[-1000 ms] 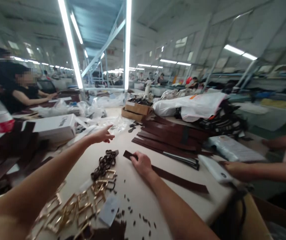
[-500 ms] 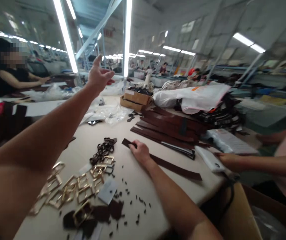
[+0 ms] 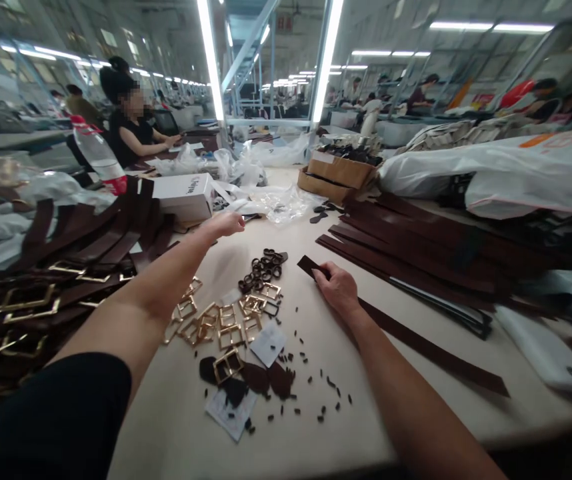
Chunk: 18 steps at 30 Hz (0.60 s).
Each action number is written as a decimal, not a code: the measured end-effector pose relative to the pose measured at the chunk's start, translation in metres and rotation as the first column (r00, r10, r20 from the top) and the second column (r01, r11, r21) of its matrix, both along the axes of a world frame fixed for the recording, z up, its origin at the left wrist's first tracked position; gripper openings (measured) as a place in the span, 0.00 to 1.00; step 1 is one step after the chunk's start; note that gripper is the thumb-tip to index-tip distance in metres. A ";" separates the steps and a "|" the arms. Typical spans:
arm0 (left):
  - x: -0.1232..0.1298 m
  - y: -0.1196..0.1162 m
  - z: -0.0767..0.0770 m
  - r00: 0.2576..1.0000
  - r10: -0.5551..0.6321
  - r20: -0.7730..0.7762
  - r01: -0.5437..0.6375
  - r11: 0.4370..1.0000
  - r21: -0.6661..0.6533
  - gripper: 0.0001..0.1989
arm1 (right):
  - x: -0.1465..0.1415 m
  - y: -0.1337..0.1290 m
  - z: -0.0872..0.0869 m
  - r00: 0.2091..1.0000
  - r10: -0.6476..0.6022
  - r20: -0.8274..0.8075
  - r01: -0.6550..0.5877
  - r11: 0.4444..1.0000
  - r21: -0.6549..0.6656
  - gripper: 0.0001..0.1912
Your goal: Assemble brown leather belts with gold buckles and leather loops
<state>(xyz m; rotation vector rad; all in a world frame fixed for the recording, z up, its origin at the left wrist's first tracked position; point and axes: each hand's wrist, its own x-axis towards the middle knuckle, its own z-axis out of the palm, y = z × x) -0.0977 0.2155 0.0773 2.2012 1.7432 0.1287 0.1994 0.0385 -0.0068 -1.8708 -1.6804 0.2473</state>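
My right hand (image 3: pixel 339 285) is closed on a dark brown leather strap (image 3: pixel 431 343) near its left end, low over the pale table (image 3: pixel 316 453). My left hand (image 3: pixel 229 225) reaches out above the table's far part, its fingers curled beside a small dark item (image 3: pixel 253 217); whether it holds that item is too blurred to tell. Between my arms are gold buckles (image 3: pixel 229 317), dark leather loops (image 3: pixel 263 267), small black pieces, dark leather patches (image 3: pixel 256 378) and a small white packet (image 3: pixel 269 343).
Buckled brown belts (image 3: pixel 86 267) are piled at left, by a white box (image 3: pixel 176 197) and a bottle (image 3: pixel 99 153). Cardboard boxes (image 3: pixel 326 187) stand at the back; more straps (image 3: pixel 416 240) lie right. A person in black (image 3: pixel 131 133) sits at back left; another person's hand shows at the right edge.
The view has turned left. My left hand has come down from its raised position with fingers spread, and its fingers are now curled. My right hand still holds the strap.
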 end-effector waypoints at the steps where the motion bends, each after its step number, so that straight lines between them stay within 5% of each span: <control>1: -0.011 0.003 0.001 0.998 0.036 -0.047 -0.037 0.999 -0.012 0.11 | 0.001 0.001 -0.001 1.000 -0.002 0.005 0.002 1.000 -0.001 0.14; 4: -0.044 0.011 0.008 0.979 0.120 -0.163 -0.135 0.987 -0.085 0.06 | 0.002 0.004 -0.003 1.000 -0.002 0.012 0.002 1.000 -0.008 0.15; 9: -0.081 0.013 0.000 0.954 0.170 -0.246 -0.219 0.957 -0.191 0.14 | 0.004 0.007 -0.006 1.000 -0.005 0.012 0.005 1.000 -0.005 0.16; 14: -0.091 0.005 -0.022 0.958 0.143 -0.250 -0.188 0.968 -0.167 0.19 | 0.004 0.006 -0.005 1.000 -0.009 0.018 0.009 1.000 0.003 0.16; 18: -0.085 -0.003 -0.024 0.960 0.135 -0.246 -0.147 0.989 -0.031 0.24 | 0.002 0.005 -0.004 1.000 -0.010 0.022 0.010 1.000 -0.016 0.16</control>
